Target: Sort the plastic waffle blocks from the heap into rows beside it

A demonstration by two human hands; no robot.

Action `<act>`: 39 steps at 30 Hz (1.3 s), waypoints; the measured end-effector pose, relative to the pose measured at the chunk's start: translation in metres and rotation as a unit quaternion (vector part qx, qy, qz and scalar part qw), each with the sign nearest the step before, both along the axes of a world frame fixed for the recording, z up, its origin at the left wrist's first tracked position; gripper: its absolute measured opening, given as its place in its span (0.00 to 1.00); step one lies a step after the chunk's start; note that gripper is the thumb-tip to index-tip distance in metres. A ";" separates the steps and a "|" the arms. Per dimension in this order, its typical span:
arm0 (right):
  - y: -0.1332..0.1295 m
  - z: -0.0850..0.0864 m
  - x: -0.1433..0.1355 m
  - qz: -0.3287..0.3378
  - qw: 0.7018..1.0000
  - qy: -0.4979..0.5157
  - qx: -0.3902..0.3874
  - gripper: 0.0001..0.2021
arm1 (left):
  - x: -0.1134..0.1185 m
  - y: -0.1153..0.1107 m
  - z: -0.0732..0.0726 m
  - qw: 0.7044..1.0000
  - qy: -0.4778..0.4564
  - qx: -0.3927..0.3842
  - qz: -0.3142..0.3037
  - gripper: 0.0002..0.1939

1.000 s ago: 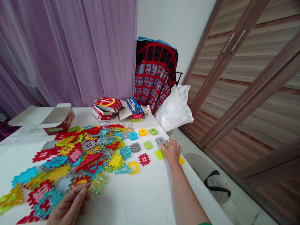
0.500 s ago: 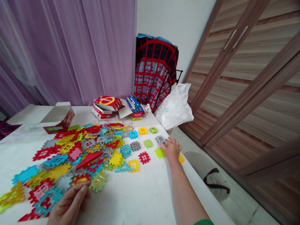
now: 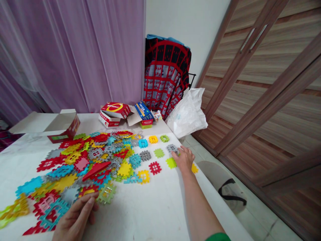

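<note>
My right hand (image 3: 184,159) reaches to the table's right side, fingers bent down beside a grey gear-edged piece (image 3: 172,148) and a lime piece (image 3: 171,163); what lies under its fingers is hidden. My left hand (image 3: 77,214) is at the front of the pile, thumb and fingers together by a green window piece (image 3: 106,192); whether it grips anything is unclear. Around it spreads a heap of coloured plastic pieces, with a red piece (image 3: 96,170) on top. Separate pieces, including a red one (image 3: 154,168) and a yellow one (image 3: 143,176), lie between the heap and my right hand.
An open box (image 3: 65,129) stands at the back left of the white table (image 3: 140,214). Red boxes (image 3: 115,110) and a blue box (image 3: 143,111) sit at the back. A white plastic bag (image 3: 188,113) is beyond the right edge, near wooden wardrobe doors (image 3: 263,93).
</note>
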State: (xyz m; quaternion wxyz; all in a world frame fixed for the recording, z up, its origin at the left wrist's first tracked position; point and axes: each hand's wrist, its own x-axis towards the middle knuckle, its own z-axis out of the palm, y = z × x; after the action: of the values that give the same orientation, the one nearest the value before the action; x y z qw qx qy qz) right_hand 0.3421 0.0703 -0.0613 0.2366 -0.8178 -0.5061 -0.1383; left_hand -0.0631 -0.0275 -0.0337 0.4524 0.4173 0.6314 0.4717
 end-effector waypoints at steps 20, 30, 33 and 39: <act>0.006 -0.011 0.009 0.016 1.000 0.008 0.002 0.17 | -0.002 -0.001 -0.004 1.000 0.000 0.026 -0.014 0.31; 0.007 -0.012 0.008 0.008 1.000 0.009 -0.008 0.17 | 0.000 -0.002 -0.002 1.000 0.005 0.028 -0.009 0.33; 0.006 -0.009 0.005 0.005 1.000 0.012 -0.004 0.17 | -0.002 -0.001 -0.003 1.000 0.008 0.023 -0.019 0.33; 0.001 -0.002 -0.002 0.004 1.000 -0.004 0.005 0.17 | 0.000 -0.001 0.004 0.999 0.026 0.022 -0.015 0.33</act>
State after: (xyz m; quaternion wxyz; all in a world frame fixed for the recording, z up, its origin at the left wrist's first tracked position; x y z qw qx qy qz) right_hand 0.3405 0.0715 -0.0637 0.2390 -0.8138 -0.5099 -0.1433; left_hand -0.0631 -0.0287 -0.0298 0.4334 0.4486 0.6260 0.4680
